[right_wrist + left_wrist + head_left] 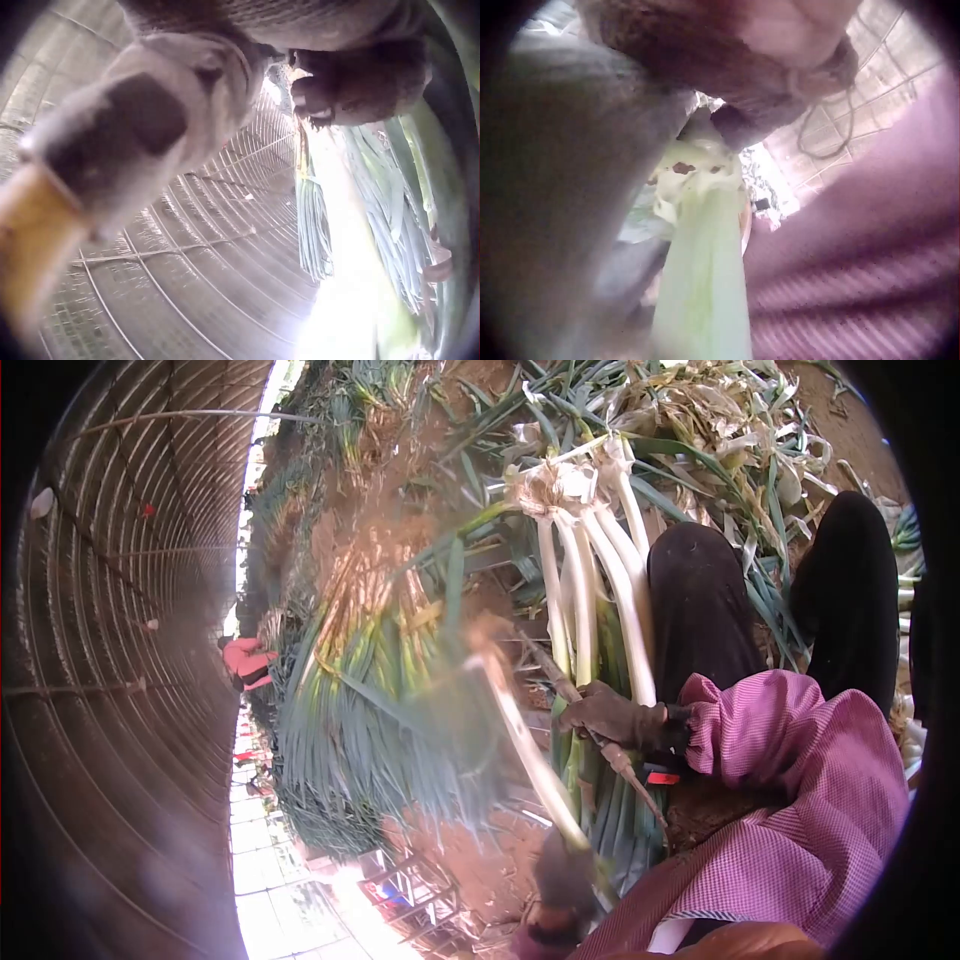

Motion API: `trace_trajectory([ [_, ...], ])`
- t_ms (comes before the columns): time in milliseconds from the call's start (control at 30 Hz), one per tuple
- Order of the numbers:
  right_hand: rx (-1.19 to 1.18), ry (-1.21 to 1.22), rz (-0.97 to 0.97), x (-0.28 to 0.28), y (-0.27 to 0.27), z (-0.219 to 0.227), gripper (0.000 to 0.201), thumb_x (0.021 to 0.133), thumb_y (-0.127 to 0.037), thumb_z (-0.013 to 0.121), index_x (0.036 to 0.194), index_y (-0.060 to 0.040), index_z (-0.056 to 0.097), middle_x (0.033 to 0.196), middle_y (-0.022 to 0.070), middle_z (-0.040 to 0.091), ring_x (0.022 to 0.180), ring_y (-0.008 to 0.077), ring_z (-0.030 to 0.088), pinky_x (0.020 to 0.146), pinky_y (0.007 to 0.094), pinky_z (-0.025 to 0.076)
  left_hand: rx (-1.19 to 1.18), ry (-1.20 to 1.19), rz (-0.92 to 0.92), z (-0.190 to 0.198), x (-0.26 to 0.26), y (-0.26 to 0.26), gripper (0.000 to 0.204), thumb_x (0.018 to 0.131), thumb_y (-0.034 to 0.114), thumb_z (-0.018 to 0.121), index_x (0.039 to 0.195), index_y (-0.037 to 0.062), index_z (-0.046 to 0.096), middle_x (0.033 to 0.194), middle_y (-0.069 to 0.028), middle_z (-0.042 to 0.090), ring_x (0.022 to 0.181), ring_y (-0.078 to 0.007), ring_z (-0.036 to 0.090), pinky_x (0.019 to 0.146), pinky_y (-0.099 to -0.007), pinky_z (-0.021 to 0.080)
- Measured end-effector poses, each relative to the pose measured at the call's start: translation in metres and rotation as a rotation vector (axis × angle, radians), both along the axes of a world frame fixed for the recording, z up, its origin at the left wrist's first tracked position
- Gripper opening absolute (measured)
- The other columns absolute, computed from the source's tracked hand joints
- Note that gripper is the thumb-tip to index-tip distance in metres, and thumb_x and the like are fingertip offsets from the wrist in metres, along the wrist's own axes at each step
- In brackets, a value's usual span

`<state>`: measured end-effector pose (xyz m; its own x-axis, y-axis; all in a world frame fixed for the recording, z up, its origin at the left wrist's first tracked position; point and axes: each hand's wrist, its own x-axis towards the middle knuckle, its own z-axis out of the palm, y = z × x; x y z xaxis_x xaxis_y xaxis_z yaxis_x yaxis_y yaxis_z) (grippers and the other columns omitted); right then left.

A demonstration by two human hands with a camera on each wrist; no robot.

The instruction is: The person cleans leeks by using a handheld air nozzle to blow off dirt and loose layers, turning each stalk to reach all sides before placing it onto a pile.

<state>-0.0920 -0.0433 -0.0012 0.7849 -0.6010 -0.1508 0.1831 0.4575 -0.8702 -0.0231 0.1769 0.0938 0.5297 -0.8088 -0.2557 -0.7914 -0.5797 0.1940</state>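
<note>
My gloved right hand grips a thin brown stick that slants across green leaves. In the right wrist view, curled gloved fingers show near a thick rod-like piece with a yellow end. Low in the head view, my blurred left hand holds one long white leek by its greener part, its root end up and left. The left wrist view shows a pale leek stalk close up, beneath a gloved hand. Several white leeks lie beside my right hand, roots at the top.
A large pile of leeks with green leaves lies to the left. Stripped leaves and peelings are heaped at top right, above my dark-trousered knees. A ribbed tunnel wall curves along the left, with a person in pink beside it.
</note>
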Motion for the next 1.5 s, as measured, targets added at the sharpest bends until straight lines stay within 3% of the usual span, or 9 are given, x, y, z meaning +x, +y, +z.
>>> trace_trajectory([
  [167,-0.383,-0.164,0.060,0.010,0.007,-0.023,0.015,0.078,-0.018,0.059,0.078,-0.0053,0.067,0.062,0.0068,0.058,0.054,0.0132,0.056,0.051,0.0279,0.043,-0.004,-0.282,-0.261,-0.104,0.152,-0.070,0.052,0.078,0.041,0.060,0.106,-0.0017,0.055,0.091,-0.0224,0.059,0.080,-0.0377,0.059,0.072,-0.0453,0.045],
  [333,-0.395,-0.091,0.090,0.005,0.002,-0.011,0.016,0.080,-0.017,0.055,0.084,-0.0076,0.068,0.065,0.0071,0.059,0.056,0.0161,0.058,0.054,0.0284,0.046,0.416,-0.261,-0.556,-0.080,0.175,-0.158,0.050,0.079,0.045,0.058,0.101,-0.0002,0.060,0.089,-0.0221,0.061,0.085,-0.0387,0.060,0.069,-0.0457,0.045],
  [433,-0.689,-0.047,0.127,0.010,-0.002,-0.013,0.017,0.077,-0.018,0.058,0.079,-0.0035,0.067,0.065,0.0077,0.059,0.057,0.0143,0.058,0.053,0.0291,0.045,0.358,0.029,-0.043,-0.082,0.189,-0.181,0.052,0.080,0.050,0.055,0.098,0.0026,0.064,0.090,-0.0220,0.063,0.088,-0.0390,0.060,0.068,-0.0448,0.046],
  [933,0.373,0.206,0.080,0.014,-0.010,0.009,0.015,0.071,-0.015,0.063,0.070,-0.0009,0.057,0.064,0.0035,0.054,0.057,0.0109,0.051,0.051,0.0271,0.041,0.051,-0.315,0.037,-0.111,0.244,-0.387,0.054,0.080,0.044,0.052,0.107,-0.0022,0.057,0.104,-0.0248,0.059,0.098,-0.0364,0.058,0.083,-0.0444,0.045],
  [967,0.328,0.190,0.115,0.015,-0.007,-0.004,0.023,0.078,-0.017,0.061,0.088,0.0023,0.066,0.079,0.0105,0.065,0.074,0.0163,0.061,0.068,0.0290,0.047,0.116,-0.275,0.048,-0.098,0.230,-0.395,0.058,0.080,0.046,0.052,0.106,-0.0053,0.057,0.101,-0.0257,0.060,0.097,-0.0364,0.058,0.082,-0.0442,0.045],
  [1133,0.450,0.184,-0.076,0.012,-0.012,0.008,0.019,0.072,-0.016,0.066,0.081,-0.0015,0.058,0.072,0.0032,0.055,0.066,0.0114,0.052,0.061,0.0266,0.043,-0.176,-0.012,0.034,-0.191,0.297,-0.415,0.040,0.077,0.027,0.058,0.103,-0.0028,0.056,0.081,-0.0190,0.062,0.075,-0.0298,0.062,0.064,-0.0402,0.048],
  [1300,0.344,0.107,-0.162,0.008,0.012,-0.001,0.047,0.074,-0.021,0.067,0.112,-0.0010,0.048,0.098,0.0125,0.057,0.089,0.0192,0.055,0.078,0.0319,0.043,-0.316,-0.011,-0.759,-0.072,0.094,-0.449,0.023,0.081,0.032,0.054,0.098,0.0181,0.061,0.074,-0.0155,0.060,0.071,-0.0322,0.059,0.059,-0.0425,0.046],
  [1367,0.369,0.031,-0.201,-0.004,0.003,0.005,0.057,0.074,-0.022,0.067,0.121,0.0000,0.044,0.105,0.0150,0.057,0.096,0.0226,0.055,0.083,0.0344,0.043,-0.159,-0.049,-0.670,-0.054,0.061,-0.483,0.025,0.083,0.031,0.051,0.103,0.0173,0.057,0.082,-0.0153,0.060,0.076,-0.0326,0.060,0.062,-0.0418,0.047],
  [1500,0.388,-0.118,-0.310,-0.014,-0.006,0.013,0.054,0.075,-0.021,0.065,0.120,0.0030,0.046,0.098,0.0131,0.058,0.089,0.0239,0.057,0.079,0.0360,0.046,-0.158,-0.368,-1.145,-0.033,0.030,-0.547,0.027,0.088,0.023,0.045,0.109,0.0067,0.051,0.095,-0.0175,0.061,0.082,-0.0332,0.061,0.067,-0.0401,0.050],
])
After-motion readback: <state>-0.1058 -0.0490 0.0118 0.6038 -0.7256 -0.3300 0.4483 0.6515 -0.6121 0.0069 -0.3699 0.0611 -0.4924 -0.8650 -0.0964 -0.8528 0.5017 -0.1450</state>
